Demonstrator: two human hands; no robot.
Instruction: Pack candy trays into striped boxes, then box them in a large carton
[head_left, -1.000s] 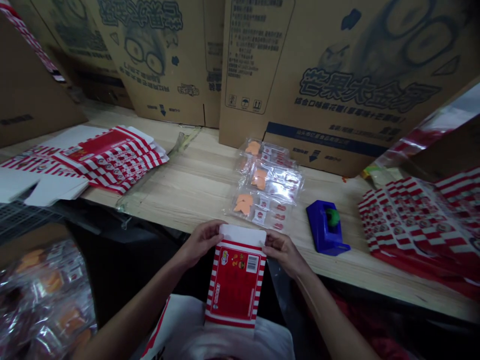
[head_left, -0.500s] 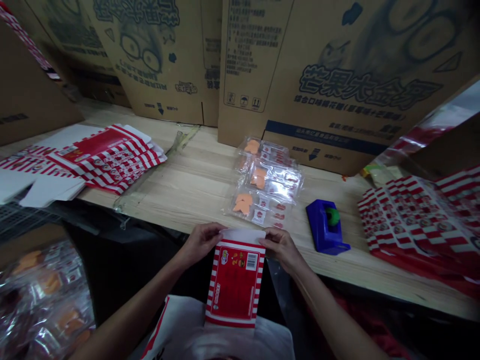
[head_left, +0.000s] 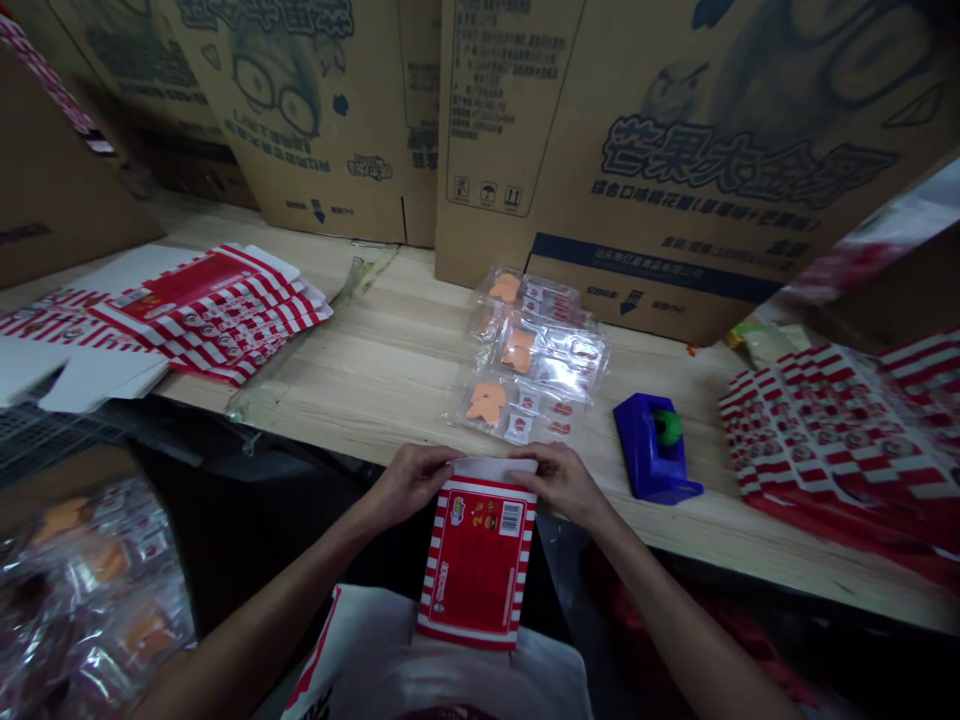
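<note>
A red-and-white striped carton [head_left: 478, 560] stands upright at the table's near edge, its barcode side facing me. My left hand [head_left: 411, 483] pinches its top left corner. My right hand [head_left: 559, 481] grips the top right, with fingers over the white top flap, which is bent down to a thin strip. Just beyond the carton lie several clear packets [head_left: 534, 368] with orange pieces and small sachets inside.
A blue tape dispenser [head_left: 654, 446] sits right of the packets on the wooden table [head_left: 390, 360]. Flat striped cartons are stacked at left [head_left: 217, 312] and right [head_left: 840, 430]. Large printed cardboard boxes [head_left: 660, 150] wall the back. A bag of packets [head_left: 82, 590] is at lower left.
The white top flap has been folded down, from a tall tab to a narrow strip. Both hands shifted slightly inward along the carton's top.
</note>
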